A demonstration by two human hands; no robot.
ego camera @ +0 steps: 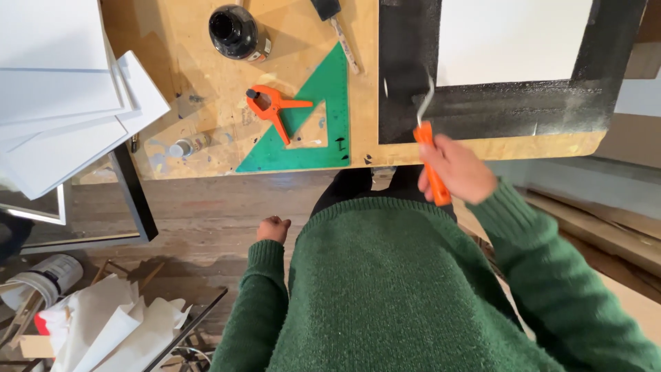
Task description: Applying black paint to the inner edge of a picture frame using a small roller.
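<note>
My right hand (458,167) grips the orange handle of a small paint roller (428,135). Its metal arm reaches up onto a black-painted board (482,110) with a white middle, lying on the wooden table (186,41). The roller head is blurred against the black paint. My left hand (273,229) hangs by my side below the table edge, fingers curled into a fist with nothing in it. Both arms wear green knitted sleeves.
On the table lie a green set square (323,138), an orange spring clamp (272,107), a black jar (234,31), a small bottle (189,145) and a brush (337,27). White boards (62,103) are stacked at left. Crumpled paper (117,324) and a pot (48,275) sit on the floor.
</note>
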